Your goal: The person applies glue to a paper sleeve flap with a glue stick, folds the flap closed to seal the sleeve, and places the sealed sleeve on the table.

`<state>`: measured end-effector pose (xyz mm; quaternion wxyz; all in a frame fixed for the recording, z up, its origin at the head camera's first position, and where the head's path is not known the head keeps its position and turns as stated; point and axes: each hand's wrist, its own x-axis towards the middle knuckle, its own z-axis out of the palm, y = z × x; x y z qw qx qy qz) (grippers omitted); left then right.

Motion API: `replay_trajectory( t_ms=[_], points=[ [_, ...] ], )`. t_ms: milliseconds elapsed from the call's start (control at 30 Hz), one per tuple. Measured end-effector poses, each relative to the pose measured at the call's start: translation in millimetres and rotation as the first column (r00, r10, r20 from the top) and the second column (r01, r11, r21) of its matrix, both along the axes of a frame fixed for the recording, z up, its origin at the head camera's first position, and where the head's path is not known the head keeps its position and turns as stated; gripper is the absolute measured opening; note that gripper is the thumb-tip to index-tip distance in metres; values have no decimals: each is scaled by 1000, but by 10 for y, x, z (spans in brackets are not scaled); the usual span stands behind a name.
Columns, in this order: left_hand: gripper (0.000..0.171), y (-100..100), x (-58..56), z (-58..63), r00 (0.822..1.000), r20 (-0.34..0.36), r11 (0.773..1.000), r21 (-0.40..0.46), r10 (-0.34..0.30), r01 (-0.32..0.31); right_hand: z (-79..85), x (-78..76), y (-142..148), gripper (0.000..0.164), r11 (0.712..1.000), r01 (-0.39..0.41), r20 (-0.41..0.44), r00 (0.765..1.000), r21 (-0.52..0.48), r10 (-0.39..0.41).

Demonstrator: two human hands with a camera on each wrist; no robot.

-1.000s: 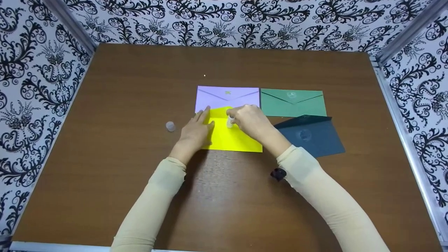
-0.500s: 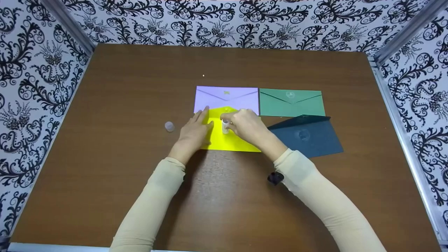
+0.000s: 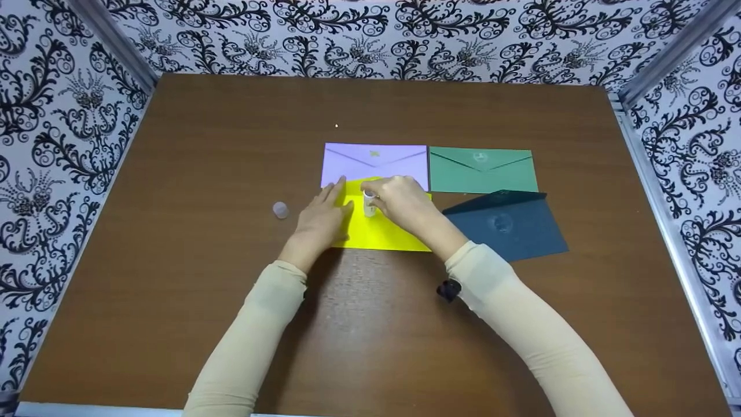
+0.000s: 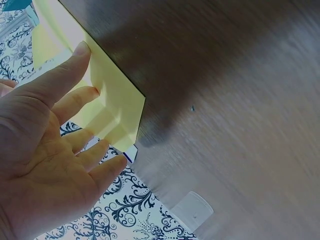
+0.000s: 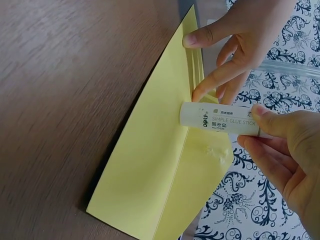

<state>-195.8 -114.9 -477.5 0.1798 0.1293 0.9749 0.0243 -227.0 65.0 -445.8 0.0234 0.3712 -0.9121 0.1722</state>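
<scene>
A yellow envelope lies at the middle of the table with its flap folded open away from the person. Over its left part rests the left hand, fingers spread and straight; thumb and fingertips touch the paper in the left wrist view. Between thumb and fingers the right hand pinches a white glue stick, its lower end at the paper near the flap's crease. Smeared glue shows on the flap in the right wrist view. Left of the left hand stands the whitish glue cap.
Behind the yellow envelope lies a closed purple envelope, partly overlapped by it. A closed green envelope sits to its right. In front of that is a dark blue envelope with its flap raised. Patterned walls border the brown table.
The right hand has moved a little to the left with the glue stick, shifting slightly toward the person and back. The left hand stays in place on the envelope.
</scene>
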Motion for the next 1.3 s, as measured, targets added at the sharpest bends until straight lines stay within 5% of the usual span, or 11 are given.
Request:
replay_trajectory(
  t_ms=[267,567,1300],
  points=[
    [68,-8,-4,-14,1000,-4,1000,-13,-6,6,-25,-27,50,28,1000,-4,-52,999,-17,3],
    [69,-10,8,1,1000,-3,1000,-3,-5,5,9,0,93,28,998,36,-50,998,44,-34],
    [70,-12,-2,-8,1000,-7,1000,-12,-8,8,24,68,-18,30,999,-8,-24,1000,36,8]
  ],
)
